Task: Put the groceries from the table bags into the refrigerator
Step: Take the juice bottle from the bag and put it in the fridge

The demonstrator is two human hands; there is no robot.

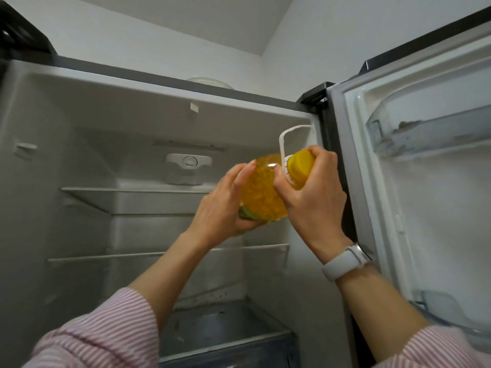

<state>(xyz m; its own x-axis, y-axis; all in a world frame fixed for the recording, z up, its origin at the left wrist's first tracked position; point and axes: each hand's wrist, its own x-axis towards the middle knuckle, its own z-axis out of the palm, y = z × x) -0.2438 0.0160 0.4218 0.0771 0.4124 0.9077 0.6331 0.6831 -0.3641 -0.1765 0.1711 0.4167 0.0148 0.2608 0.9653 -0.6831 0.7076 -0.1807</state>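
A yellow bottle of oil (261, 192) with a yellow cap and a white carry handle is held tilted in front of the open refrigerator (106, 144), level with its upper shelf. My left hand (225, 205) cups the bottle's body and base from the left. My right hand (313, 192) grips the neck just below the cap (299, 163). The white handle (285, 139) sticks up above the cap. A white watch band sits on my right wrist.
The upper glass shelf (132, 191) and the middle shelf (164, 254) stand bare, with a drawer (220, 330) below. The open door (425, 181) on the right carries clear door bins (430, 134). A round plastic lid (210, 82) lies on top of the refrigerator.
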